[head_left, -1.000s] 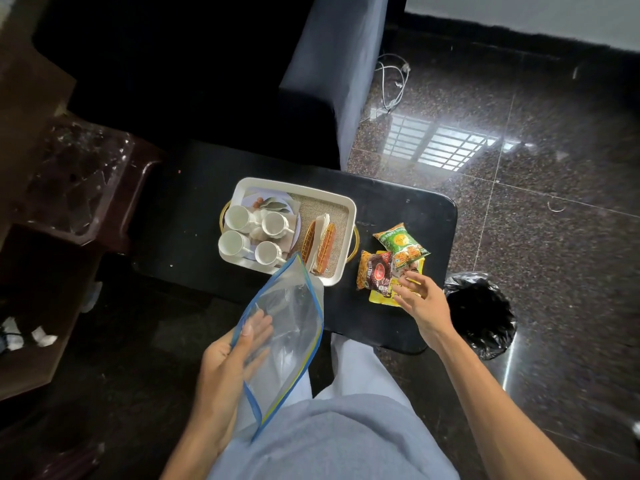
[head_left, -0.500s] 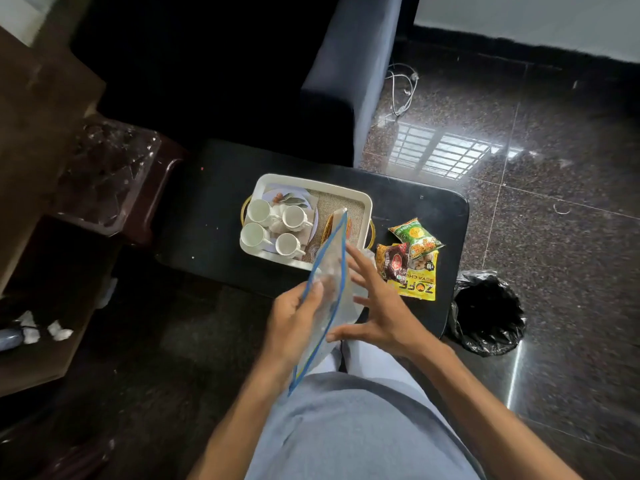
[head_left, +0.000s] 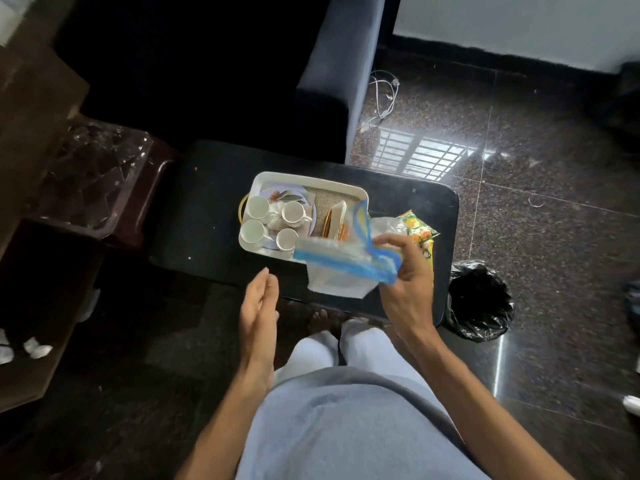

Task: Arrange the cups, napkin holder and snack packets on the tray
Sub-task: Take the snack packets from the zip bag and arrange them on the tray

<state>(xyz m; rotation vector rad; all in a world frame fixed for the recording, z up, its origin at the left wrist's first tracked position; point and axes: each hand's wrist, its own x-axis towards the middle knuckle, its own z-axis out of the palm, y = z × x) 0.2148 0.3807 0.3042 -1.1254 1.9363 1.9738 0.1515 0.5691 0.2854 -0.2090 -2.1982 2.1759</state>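
A white tray (head_left: 304, 179) sits on the black table (head_left: 207, 209). Several white cups (head_left: 258, 206) stand in its left half. The napkin holder (head_left: 335, 220) stands in its right half, partly hidden. My right hand (head_left: 408, 282) grips a clear plastic bag with blue edges (head_left: 343, 268) above the table's front edge. Beside the tray's right side lie snack packets: a green one (head_left: 417, 230) and a yellow one mostly hidden by my hand. My left hand (head_left: 259, 306) is empty, fingers straight, left of the bag.
A black bin bag (head_left: 479, 301) stands on the floor right of the table. A dark sofa (head_left: 332, 77) is behind the table. A maroon stool (head_left: 104, 181) with clear plastic is at the left. White cables (head_left: 384, 95) lie on the shiny floor.
The bag has passed from my left hand to my right hand and swung right, now lying crosswise. My left hand has let go and dropped back to the left.
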